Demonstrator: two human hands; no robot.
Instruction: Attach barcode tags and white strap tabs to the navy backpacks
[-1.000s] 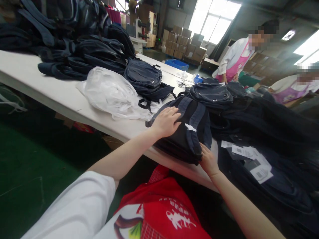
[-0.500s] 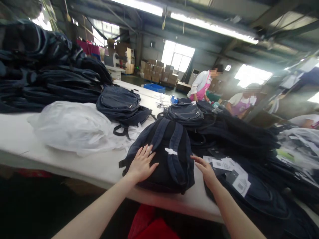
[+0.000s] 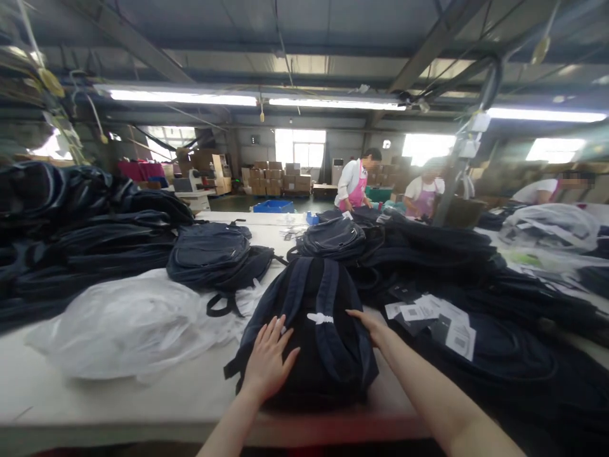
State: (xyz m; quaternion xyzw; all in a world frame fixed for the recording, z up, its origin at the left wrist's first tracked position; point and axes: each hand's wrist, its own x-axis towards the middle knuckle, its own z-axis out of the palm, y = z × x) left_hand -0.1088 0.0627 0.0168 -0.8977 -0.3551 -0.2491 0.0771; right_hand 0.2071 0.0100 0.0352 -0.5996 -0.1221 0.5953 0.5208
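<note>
A dark navy backpack [image 3: 309,362] lies in front of me on the white table, straps side up. A white tie [image 3: 320,318] is wrapped round its right shoulder strap. My left hand [image 3: 269,358] rests flat on the left part of the backpack, fingers spread. Against the backpack's right side is my right hand [image 3: 368,325], fingers stretched out and touching the fabric. Right of that hand, white paper tags [image 3: 440,320] lie on another dark bag [image 3: 504,336].
A clear plastic bag bundle [image 3: 128,324] sits at the left. Behind stand another backpack [image 3: 209,251] and a tall pile of dark bags [image 3: 85,235]. More bags [image 3: 428,247] are heaped at the right. Several co-workers, one in a pink apron [image 3: 354,190], are across the table.
The view has levelled and tilted up. My right hand has moved in from beside the backpack onto its right side. My left hand stays on the backpack.
</note>
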